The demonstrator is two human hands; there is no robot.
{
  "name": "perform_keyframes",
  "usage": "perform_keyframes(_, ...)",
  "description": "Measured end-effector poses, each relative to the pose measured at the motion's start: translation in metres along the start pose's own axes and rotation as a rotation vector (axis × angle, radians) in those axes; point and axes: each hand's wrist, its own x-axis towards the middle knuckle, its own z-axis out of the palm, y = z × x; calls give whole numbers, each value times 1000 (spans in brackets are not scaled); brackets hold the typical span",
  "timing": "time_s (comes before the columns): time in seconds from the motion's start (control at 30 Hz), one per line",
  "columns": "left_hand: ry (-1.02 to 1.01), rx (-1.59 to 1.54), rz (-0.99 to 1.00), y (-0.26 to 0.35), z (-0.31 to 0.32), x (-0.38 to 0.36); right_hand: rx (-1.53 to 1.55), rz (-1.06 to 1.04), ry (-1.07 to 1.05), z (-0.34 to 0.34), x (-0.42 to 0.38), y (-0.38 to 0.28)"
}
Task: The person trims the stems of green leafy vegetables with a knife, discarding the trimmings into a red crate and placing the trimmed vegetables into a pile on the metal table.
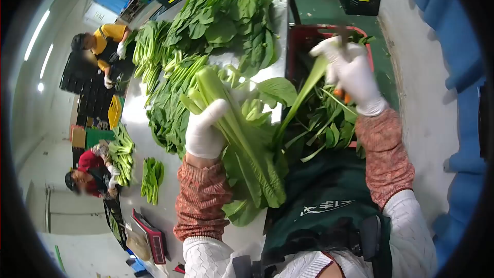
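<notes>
My left hand, in a white glove, is closed around the pale stems of a head of leafy greens. Its broad leaves hang down towards my apron. My gloved right hand is raised over a red crate and pinches a single leaf stalk, whose lower end hangs beside the head. A knife also seems to be in that hand: a blurred dark blade rises above the fingers and an orange end shows below. Loose leaves lie in the crate.
Large piles of greens cover the far part of the metal table. A small bundle and a red-edged scale are at left. Two people work across the table. A black crate stands beyond the red one.
</notes>
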Motion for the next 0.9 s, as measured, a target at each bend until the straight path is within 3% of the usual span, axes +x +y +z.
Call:
perform_keyframes(0.1,41,-193,134,11,-22,0,-221,-6,245,-41,25,32)
perform_keyframes(0.23,174,-682,156,27,-77,-8,-320,-25,203,-44,12,45)
perform_keyframes(0.37,502,-576,304,39,-138,-38,-387,89,116,-37,2,75)
perform_keyframes(0.57,701,-558,462,39,-260,-129,-337,190,77,-26,-9,116)
perform_keyframes(0.6,885,-544,516,36,-272,-145,-404,204,45,-27,-9,121)
perform_keyframes(0.63,920,-440,548,30,-290,-167,-400,235,61,-22,-14,119)
perform_keyframes(0.73,1244,-649,591,15,-313,-218,-484,274,-9,-41,-22,144)
perform_keyframes(0.9,1489,-829,571,-42,-352,-303,-471,373,28,-68,-48,173)
